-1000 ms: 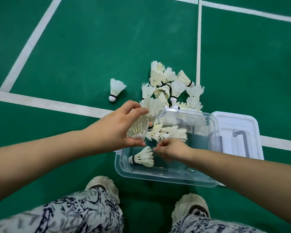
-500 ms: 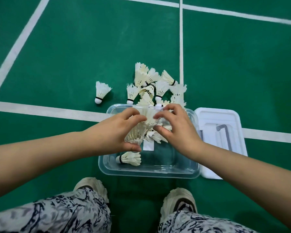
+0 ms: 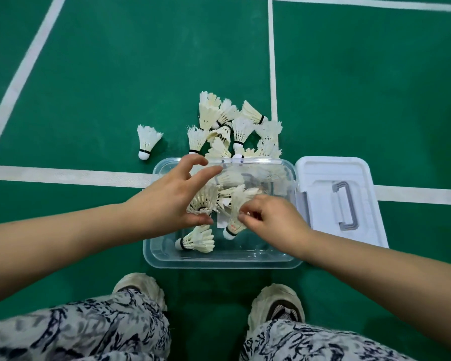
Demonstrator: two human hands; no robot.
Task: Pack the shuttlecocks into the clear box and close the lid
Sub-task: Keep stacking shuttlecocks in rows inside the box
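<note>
Right hand fingers pinching one shuttlecock inside clear box, left hand fingers spread.

An indoor badminton court.
The floor is smooth green sports matting crossed by painted white lines that meet at right angles, and a heap of feather shuttlecocks lies on it beside one of those lines.
</note>
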